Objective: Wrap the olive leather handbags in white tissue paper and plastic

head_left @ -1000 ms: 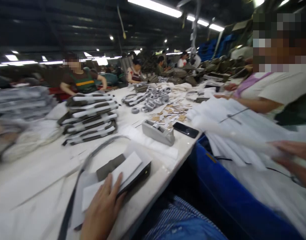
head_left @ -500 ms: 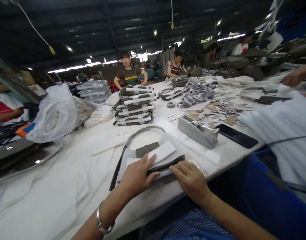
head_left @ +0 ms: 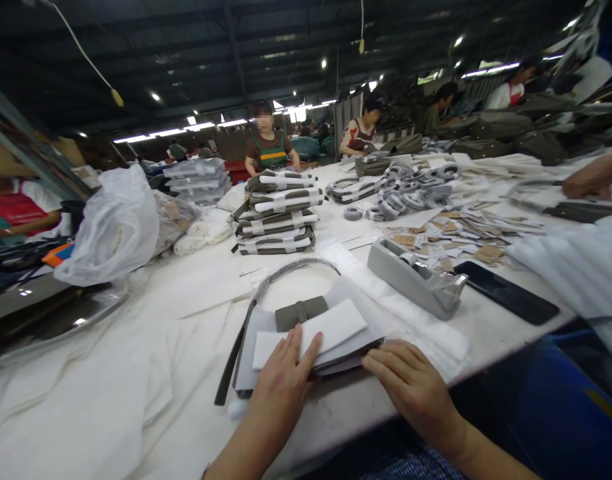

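At the near edge of the table point(head_left: 339, 417) lies the bag point(head_left: 291, 316), centre of this clock, twelve pointing away from the wearer. At seven, the left hand point(head_left: 285, 373) lies spread over a white pad point(head_left: 341, 325) on top of it, thumb apart. Near four, the right hand point(head_left: 411, 373) has its fingers bent at the bag's near edge; whether it grips anything cannot be told. The strap point(head_left: 229, 367) loops from nine round to twelve. At two stands a tape dispenser point(head_left: 409, 277), with a dark-screened phone point(head_left: 506, 291) just beside it, towards three. Cards point(head_left: 489, 253) are strewn beyond, print too small to read. A stack point(head_left: 281, 220) of wrapped bundles rises at twelve, grey coils point(head_left: 353, 213) lie at one, and a clear sack point(head_left: 113, 230) sits at ten. Farther, at twelve, a person in a green apron point(head_left: 273, 155) faces this way.
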Motion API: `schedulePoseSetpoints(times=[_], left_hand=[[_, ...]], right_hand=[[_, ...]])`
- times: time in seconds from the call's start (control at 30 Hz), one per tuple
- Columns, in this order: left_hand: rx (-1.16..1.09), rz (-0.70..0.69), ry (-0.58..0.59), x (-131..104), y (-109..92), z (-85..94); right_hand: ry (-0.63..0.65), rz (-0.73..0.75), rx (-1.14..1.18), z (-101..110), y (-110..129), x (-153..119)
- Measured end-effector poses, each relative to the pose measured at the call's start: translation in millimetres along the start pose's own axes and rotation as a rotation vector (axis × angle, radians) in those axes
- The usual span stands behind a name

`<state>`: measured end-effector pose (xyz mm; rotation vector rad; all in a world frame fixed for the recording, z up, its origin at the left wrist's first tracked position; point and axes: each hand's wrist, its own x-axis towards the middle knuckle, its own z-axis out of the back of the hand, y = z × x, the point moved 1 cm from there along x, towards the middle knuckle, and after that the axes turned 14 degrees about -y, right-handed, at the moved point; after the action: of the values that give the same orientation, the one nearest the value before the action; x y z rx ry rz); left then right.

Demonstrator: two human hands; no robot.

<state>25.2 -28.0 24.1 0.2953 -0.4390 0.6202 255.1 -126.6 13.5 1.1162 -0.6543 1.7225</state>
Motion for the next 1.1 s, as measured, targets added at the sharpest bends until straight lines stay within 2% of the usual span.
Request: schedulePoseSetpoints(times=[0.2,0.27,0.37,0.47,0.63,0.7,0.8,0.87,0.93,1.0,1.1], left_hand=[[0.031,0.012,-0.034,-0.9,-6.3,-2.1],[0.053,-0.007,-0.046,-2.3,-8.1,-4.9],[0.108,-0.046,-0.054,-5.5,-9.2,-9.2],[0.153,-0.066,-0.075,-7.2,-11.7,-10.6],[0.136,-0.01,-0.063,2.1,-24.5,-10.7],[0.135,0.014,-0.058,6.6,-28.7,-13.8],[0.154,0.003,-0.11,8.5,-30.7,-20.8],[0.165,-0.002,-0.153,6.9,-30.2,-24.3],[0.165,0.003,-0.184,5.0,-29.7,-25.7],[0.165,0.008,-0.197,3.8,-29.5,-25.5],[0.163,0.007,-0.207,2.8,-29.2,-25.5]], right_hand=[[-0.077,-0.126,0.055,-10.7,3.6,-4.7],[-0.048,-0.093,0.088,-7.1,8.2,3.6],[0.043,0.064,0.103,-5.2,8.9,21.4],[0.108,0.154,0.026,-20.0,-1.1,29.5],[0.125,0.168,0.019,-49.4,-11.8,13.5],[0.122,0.147,0.018,-50.0,-10.5,10.1],[0.169,0.113,0.102,-36.8,-13.8,15.7],[0.196,0.073,0.189,-20.4,-27.2,21.8],[0.174,-0.013,0.176,-2.5,-51.7,23.7],[0.156,-0.112,0.034,10.7,-82.0,18.3],[0.31,-0.191,-0.197,14.1,-119.3,0.1]])
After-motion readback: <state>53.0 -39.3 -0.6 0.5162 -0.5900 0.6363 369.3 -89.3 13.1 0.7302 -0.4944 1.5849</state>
